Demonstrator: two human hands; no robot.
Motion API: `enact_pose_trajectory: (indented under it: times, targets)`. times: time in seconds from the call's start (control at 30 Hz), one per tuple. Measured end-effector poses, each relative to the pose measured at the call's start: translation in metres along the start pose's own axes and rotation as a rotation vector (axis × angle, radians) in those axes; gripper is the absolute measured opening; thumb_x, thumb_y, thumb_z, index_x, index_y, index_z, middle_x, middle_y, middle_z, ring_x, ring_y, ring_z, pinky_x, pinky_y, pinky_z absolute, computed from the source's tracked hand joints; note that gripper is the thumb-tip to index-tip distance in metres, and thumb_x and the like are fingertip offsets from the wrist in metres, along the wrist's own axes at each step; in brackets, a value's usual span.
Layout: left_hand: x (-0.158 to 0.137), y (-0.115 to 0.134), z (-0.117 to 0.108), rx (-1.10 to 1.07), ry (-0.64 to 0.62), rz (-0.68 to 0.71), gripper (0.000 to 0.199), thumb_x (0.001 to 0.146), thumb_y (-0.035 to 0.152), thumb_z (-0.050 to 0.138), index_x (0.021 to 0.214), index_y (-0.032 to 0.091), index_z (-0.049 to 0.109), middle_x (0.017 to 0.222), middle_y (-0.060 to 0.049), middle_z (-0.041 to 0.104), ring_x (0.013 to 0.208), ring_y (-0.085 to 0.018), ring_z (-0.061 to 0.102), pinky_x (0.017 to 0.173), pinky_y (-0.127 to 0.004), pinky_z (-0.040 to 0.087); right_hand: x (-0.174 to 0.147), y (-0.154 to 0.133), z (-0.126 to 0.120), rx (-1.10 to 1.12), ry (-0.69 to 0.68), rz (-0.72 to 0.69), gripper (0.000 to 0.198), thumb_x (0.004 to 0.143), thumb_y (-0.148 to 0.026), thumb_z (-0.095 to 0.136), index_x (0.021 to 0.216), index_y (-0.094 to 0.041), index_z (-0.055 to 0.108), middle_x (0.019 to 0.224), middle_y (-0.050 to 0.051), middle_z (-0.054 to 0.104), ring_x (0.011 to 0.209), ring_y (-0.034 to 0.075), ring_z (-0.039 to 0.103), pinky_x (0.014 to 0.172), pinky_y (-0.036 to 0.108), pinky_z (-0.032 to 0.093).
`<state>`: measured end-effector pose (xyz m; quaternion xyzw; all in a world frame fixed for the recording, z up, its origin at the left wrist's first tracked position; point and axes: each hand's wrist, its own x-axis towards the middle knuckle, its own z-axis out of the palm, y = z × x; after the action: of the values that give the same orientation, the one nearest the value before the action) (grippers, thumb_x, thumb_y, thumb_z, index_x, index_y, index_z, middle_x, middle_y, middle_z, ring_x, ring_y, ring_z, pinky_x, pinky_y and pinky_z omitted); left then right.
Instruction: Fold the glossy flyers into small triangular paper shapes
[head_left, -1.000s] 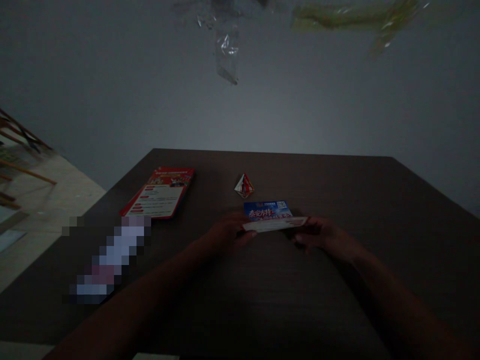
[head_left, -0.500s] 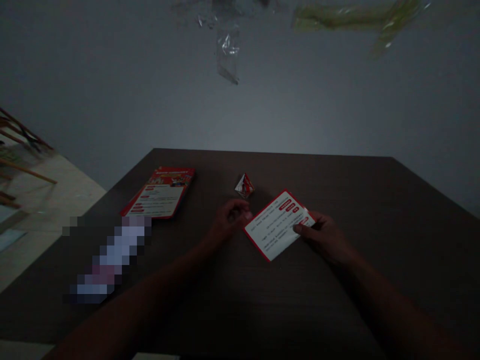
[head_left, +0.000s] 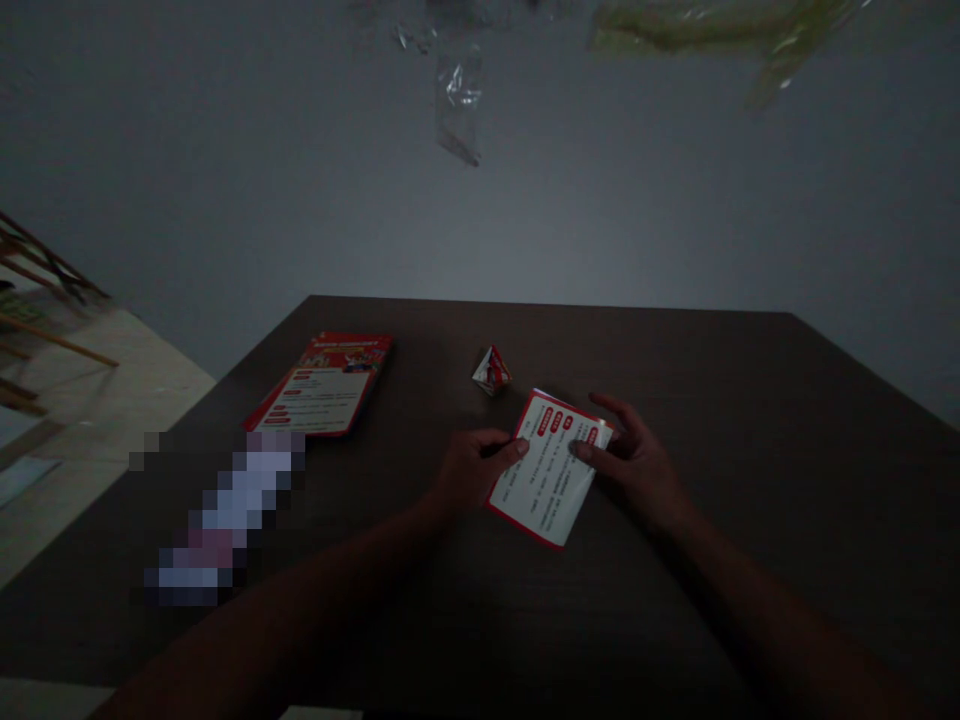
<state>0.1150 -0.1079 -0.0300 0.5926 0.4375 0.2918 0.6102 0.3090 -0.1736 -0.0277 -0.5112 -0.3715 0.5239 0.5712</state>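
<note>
A folded sheet of printed paper (head_left: 559,485), white with a red border and red labels, is held between my two hands above the table. My left hand (head_left: 480,462) pinches its left edge, thumb on top. On its right side, my right hand (head_left: 634,455) grips with the thumb across the printed face, the index finger stretched out past the edge. The fingers beneath the paper are hidden. Just beyond the paper stands a small folded paper shape (head_left: 492,371), red and white with pointed corners.
A stack of red-and-white printed sheets (head_left: 322,385) lies on the left of the dark table (head_left: 675,360). Nearer me is a pixelated oblong item (head_left: 232,520). Behind the table rises a grey wall (head_left: 600,200) with tape on it. Wooden legs (head_left: 60,340) show at the far left.
My left hand has closed on the paper's left edge. The paper has turned clockwise and come slightly nearer me, with my right hand still on it.
</note>
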Motion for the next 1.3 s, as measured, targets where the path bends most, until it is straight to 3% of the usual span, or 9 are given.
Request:
enact_pose_trajectory:
  times: [0.1,0.23,0.57,1.3]
  targets:
    - [-0.005,0.0,0.005,0.016,0.002,0.003,0.024,0.073,0.037,0.064,0.077,0.013,0.069,0.071,-0.005,0.071,0.061,-0.016,0.065,0.053,-0.024,0.05,0.002,0.009,0.005,0.047,0.08,0.006,0.053,0.062,-0.028,0.079,0.107,-0.024,0.051,0.086,0.002,0.07,0.077,0.021,0.067,0.073,0.041,0.054]
    - [-0.006,-0.002,0.007,-0.009,-0.027,0.046,0.027,0.074,0.038,0.064,0.08,0.012,0.068,0.072,-0.005,0.07,0.064,-0.016,0.066,0.055,-0.025,0.05,0.003,0.014,0.007,0.08,0.081,0.007,0.045,0.062,-0.028,0.078,0.1,-0.023,0.055,0.086,0.002,0.071,0.076,0.022,0.067,0.073,0.041,0.054]
    - [-0.005,-0.004,0.004,0.052,-0.002,0.123,0.027,0.078,0.039,0.059,0.081,0.013,0.068,0.074,-0.004,0.07,0.065,-0.015,0.064,0.057,-0.024,0.05,0.001,0.012,0.006,-0.022,0.069,-0.006,0.046,0.061,-0.028,0.079,0.101,-0.023,0.056,0.085,0.002,0.071,0.075,0.022,0.067,0.07,0.04,0.055]
    - [-0.004,-0.007,0.004,0.071,0.011,0.143,0.028,0.078,0.04,0.059,0.078,0.014,0.068,0.071,-0.003,0.069,0.064,-0.015,0.063,0.057,-0.024,0.049,-0.003,0.003,0.011,-0.112,0.112,0.01,0.05,0.059,-0.031,0.079,0.103,-0.023,0.055,0.082,0.002,0.07,0.074,0.022,0.067,0.067,0.039,0.055]
